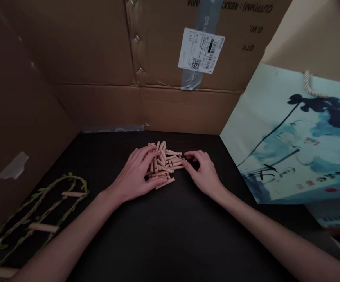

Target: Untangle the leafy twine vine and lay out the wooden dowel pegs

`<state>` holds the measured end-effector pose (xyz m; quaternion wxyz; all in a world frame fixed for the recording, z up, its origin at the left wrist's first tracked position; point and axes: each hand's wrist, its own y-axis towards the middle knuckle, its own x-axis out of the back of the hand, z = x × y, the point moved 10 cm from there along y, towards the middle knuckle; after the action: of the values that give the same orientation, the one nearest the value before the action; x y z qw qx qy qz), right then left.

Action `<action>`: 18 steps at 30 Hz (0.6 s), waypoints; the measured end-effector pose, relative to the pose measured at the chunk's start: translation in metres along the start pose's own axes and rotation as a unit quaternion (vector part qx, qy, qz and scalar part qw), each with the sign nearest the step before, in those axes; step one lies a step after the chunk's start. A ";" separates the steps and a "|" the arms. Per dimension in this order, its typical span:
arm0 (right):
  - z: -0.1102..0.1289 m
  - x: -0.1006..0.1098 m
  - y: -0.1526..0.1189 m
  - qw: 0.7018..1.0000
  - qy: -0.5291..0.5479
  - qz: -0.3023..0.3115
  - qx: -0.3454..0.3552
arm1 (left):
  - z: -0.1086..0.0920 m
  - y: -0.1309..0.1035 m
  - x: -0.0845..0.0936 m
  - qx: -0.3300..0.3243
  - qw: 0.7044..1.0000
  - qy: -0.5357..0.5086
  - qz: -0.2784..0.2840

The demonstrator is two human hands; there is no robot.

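Note:
Several short wooden sticks with dark holes [163,159] lie in a loose pile on the black table surface [170,231]. My left hand [136,172] rests over the left side of the pile, its fingers apart and touching some sticks. At the pile's right edge is my right hand [202,172], its fingers curved and apart, with the fingertips close to the stick ends. Neither hand has a stick lifted in it. At the lower left lies a leafy twine ladder [42,211] with wooden rungs [43,227], partly hidden by my left forearm.
Cardboard panels [184,111] stand behind and to the left of the table surface, with a white label [201,51] on the back one. A pale blue paper bag with a painted flower [301,145] stands on the right.

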<state>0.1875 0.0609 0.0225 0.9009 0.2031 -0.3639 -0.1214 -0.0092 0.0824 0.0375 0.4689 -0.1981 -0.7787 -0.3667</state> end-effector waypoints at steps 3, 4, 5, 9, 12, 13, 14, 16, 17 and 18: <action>-0.001 0.001 0.000 1.000 0.006 0.000 -0.007 | -0.005 0.000 -0.004 -0.018 0.999 0.021 0.017; -0.001 0.001 0.000 1.000 0.004 0.004 -0.008 | -0.007 0.000 -0.005 -0.024 0.999 0.030 0.019; 0.000 0.001 -0.001 1.000 0.000 0.007 -0.010 | -0.010 0.000 -0.005 -0.030 0.999 0.036 0.020; 0.002 0.000 -0.002 0.999 -0.024 0.018 -0.012 | -0.021 -0.001 -0.001 -0.059 0.997 0.037 0.017; 0.002 -0.001 -0.003 0.999 -0.038 0.018 -0.010 | -0.026 -0.001 0.005 -0.075 0.997 0.032 -0.001; 0.002 -0.001 -0.003 0.999 -0.041 0.018 -0.010 | -0.026 -0.001 0.007 -0.074 0.997 0.030 -0.011; 0.001 -0.001 -0.003 0.999 -0.044 0.018 -0.010 | -0.025 -0.001 0.009 -0.072 0.997 0.026 -0.020; 0.000 -0.002 -0.003 0.999 -0.050 0.020 -0.011 | -0.023 -0.001 0.013 -0.062 0.997 0.018 -0.035; 0.000 -0.002 -0.003 0.998 -0.051 0.020 -0.011 | -0.021 -0.001 0.014 -0.055 0.998 0.014 -0.042; -0.001 -0.002 -0.003 0.998 -0.052 0.020 -0.013 | -0.019 -0.001 0.015 -0.047 0.998 0.010 -0.050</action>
<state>0.1860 0.0593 0.0193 0.8855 0.1778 -0.4125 -0.1189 -0.0058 0.0666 0.0559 0.4480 -0.1769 -0.7650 -0.4275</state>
